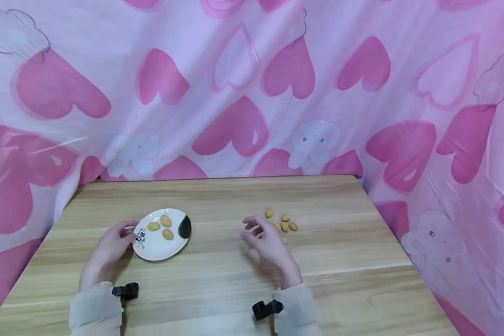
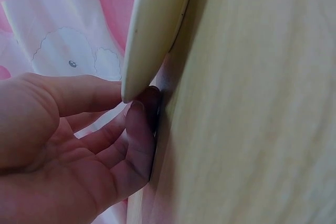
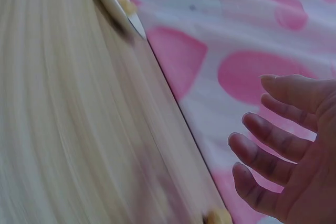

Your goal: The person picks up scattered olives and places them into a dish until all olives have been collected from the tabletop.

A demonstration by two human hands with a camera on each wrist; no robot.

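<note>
Nuts (image 1: 283,227), loose group: right of centre in the frame, on the table (image 1: 210,289); about six visible, the nearest ones partly hidden behind a hand; small ovals, tan, apparently hard and dry of shell, long axes pointing various ways. Right hand (image 1: 270,242): the nearer of the two to this group, just left of it and below it in the frame, fingertips directed left, away from the nuts and towards the plate; grip half wide, fingers apart and loosely bent, nothing between them in the right wrist view, where one nut shows at the lower edge. Plate (image 1: 157,247): left of centre, well apart from the group; round, shallow, smooth and glossy, probably ceramic, white, with a dark patch (image 1: 185,227) at the right rim and a fine dark floral print (image 1: 140,237) at the left. On it, three nuts towards the upper middle, more yellow in tone: one lying nearly crosswise, two slanting. Left hand (image 1: 115,240): at the plate's left rim, grip narrow, pinching the edge, some fingers beneath the rim in the left wrist view. Sleeves (image 1: 94,305), pale cloth, lower frame; a black device (image 1: 268,309) beside each. Table: pale wood grain, flat. Backdrop (image 1: 290,70): soft, creased fabric, pink hearts and whitish cartoon animals, across the upper frame and both sides.
</note>
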